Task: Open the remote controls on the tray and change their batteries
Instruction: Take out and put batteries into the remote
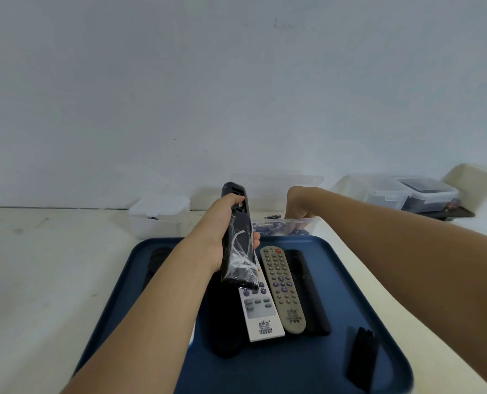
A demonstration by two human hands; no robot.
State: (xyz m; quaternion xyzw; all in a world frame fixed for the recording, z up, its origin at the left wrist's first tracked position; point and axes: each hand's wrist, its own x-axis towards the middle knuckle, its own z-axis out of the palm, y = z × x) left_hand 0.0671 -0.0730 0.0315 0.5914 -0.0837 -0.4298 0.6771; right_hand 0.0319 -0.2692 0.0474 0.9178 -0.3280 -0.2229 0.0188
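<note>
Black remote (238, 237): held above the blue tray (350, 280), back side up, its top end pointing toward 12 o'clock; the battery compartment appears uncovered, and clear plastic wrap clings to its lower half.
Left hand (222, 231): fingers and thumb are curled round the black remote at its middle.
Right hand (299, 206): reached into the clear battery container (293, 226) just past the tray's far edge at 1 o'clock; fingers are bent downward, but whether anything is pinched cannot be told.
White remote (260, 314): laid on the tray buttons up, partly under the held remote.
Grey remote (282, 288): laid touching the white one at its 3 o'clock side.
Dark remote (307, 291): laid beside the grey one, further toward 3 o'clock.
Black cover (363, 356): laid on the tray near 5 o'clock, apart from the remotes.
White lidded box (160, 214): set on the table at 11 o'clock of the tray.
</note>
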